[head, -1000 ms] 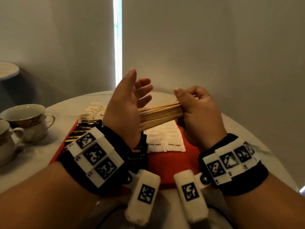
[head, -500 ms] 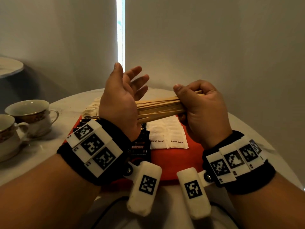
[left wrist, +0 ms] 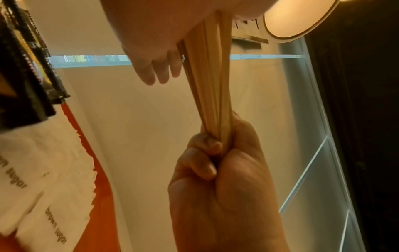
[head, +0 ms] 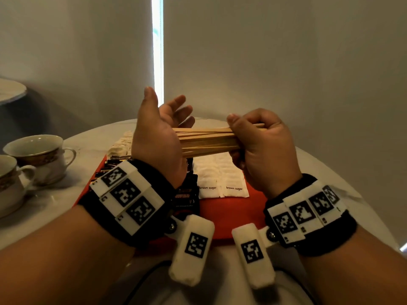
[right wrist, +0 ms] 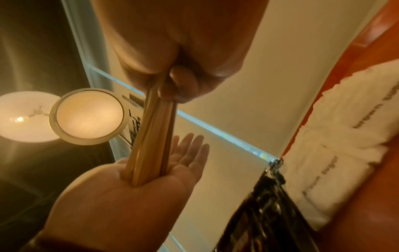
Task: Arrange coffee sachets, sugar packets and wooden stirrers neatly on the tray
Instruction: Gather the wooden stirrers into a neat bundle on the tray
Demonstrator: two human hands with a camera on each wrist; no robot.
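Observation:
My right hand grips a bundle of several wooden stirrers level above the red tray. The bundle's left ends butt against the flat palm of my left hand, whose fingers are straight and spread. From the right wrist view the stirrers press into that open palm. From the left wrist view my right fist wraps the stirrers. White brown sugar packets lie in overlapping rows on the tray. Dark coffee sachets lie in a row left of them, partly hidden by my left wrist.
Two white teacups with patterned rims stand on the round white table at the left. More pale packets lie on the table beyond the tray's far left corner. A wall rises close behind the table.
Both hands rose slightly with the stirrers. My left palm stays against the bundle's ends, its fingers spread wider.

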